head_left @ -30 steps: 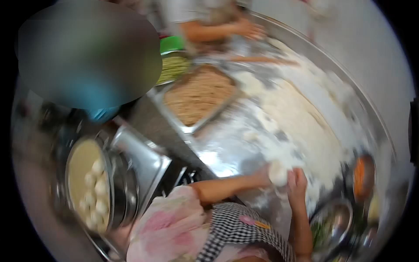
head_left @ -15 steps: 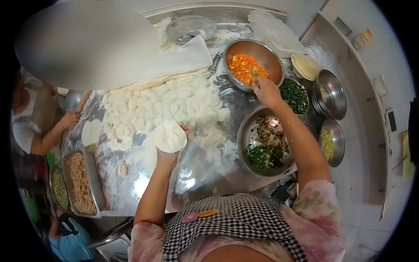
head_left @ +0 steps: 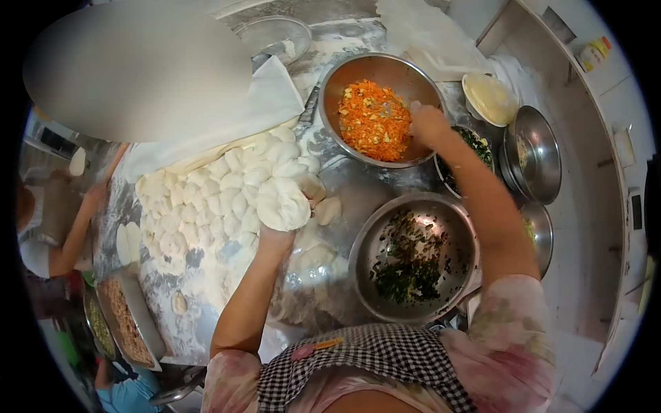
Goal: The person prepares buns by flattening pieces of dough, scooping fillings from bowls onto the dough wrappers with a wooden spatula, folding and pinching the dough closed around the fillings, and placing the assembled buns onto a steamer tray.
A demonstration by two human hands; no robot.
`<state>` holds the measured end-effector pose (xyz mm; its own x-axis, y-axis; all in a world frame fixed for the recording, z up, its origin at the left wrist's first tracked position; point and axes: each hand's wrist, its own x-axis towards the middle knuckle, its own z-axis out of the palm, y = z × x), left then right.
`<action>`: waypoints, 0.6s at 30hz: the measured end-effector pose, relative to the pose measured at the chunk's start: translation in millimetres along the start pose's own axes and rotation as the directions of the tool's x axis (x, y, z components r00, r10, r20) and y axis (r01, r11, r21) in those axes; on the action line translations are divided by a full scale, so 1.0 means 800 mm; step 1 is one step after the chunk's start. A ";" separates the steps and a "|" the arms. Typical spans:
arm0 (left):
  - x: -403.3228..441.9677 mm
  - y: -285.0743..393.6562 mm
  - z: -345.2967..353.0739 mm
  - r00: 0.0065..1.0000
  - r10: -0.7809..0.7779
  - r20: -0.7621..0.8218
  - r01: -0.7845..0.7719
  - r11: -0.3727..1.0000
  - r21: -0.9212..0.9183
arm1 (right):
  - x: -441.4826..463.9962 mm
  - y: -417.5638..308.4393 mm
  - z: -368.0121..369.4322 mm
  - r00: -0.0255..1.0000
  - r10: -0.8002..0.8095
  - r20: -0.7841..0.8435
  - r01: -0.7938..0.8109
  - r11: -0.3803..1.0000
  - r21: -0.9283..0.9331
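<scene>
My left hand (head_left: 279, 237) supports a round, flat dough wrapper (head_left: 283, 204) on its palm, above the floured table; most of its fingers are hidden. My right hand (head_left: 428, 127) is at the right inner side of a steel bowl (head_left: 427, 82) of orange shredded carrot filling (head_left: 375, 120). Its fingers are closed, and what they hold is hard to make out; a small greyish patch shows in the filling beside them. Many pale, rounded dough pieces (head_left: 206, 199) lie close together left of my left hand.
Nearer me stands a steel bowl (head_left: 468, 275) with chopped greens. A bowl of dark greens (head_left: 475, 148) sits under my right forearm. Yellow contents fill a bowl (head_left: 490, 100) at the back right. A tray (head_left: 148, 323) of brown filling and another person's arm (head_left: 76, 224) are at left.
My right hand has shifted from the carrot bowl's near edge to its right side. My left hand has moved up and right with the wrapper. The view has shifted closer.
</scene>
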<state>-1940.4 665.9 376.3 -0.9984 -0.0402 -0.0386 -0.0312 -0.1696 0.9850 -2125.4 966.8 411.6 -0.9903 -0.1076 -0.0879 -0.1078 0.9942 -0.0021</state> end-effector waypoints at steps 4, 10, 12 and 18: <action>0.025 -0.035 -0.005 0.999 -0.022 0.045 0.019 0.997 0.071 | -0.034 0.013 -0.073 0.817 -0.568 0.100 0.456 0.743 0.490; 0.051 -0.022 0.022 0.997 0.012 0.073 -0.011 1.000 -0.008 | -0.010 0.023 -0.030 0.876 -0.481 0.043 0.460 0.858 0.228; 0.054 -0.012 0.022 0.996 0.017 0.091 -0.021 0.999 0.045 | -0.004 0.033 -0.050 0.871 -0.490 0.015 0.467 0.838 0.281; 0.083 -0.006 0.020 0.978 0.203 0.053 -0.205 0.875 0.439 | -0.007 0.044 -0.062 0.846 -0.462 0.264 0.455 0.886 0.093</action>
<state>-2007.0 679.7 372.0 -0.9851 -0.0210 0.1708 0.1573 0.2917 0.9435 -2128.3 1001.8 461.4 -0.7652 -0.5488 -0.3367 -0.5376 0.8324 -0.1349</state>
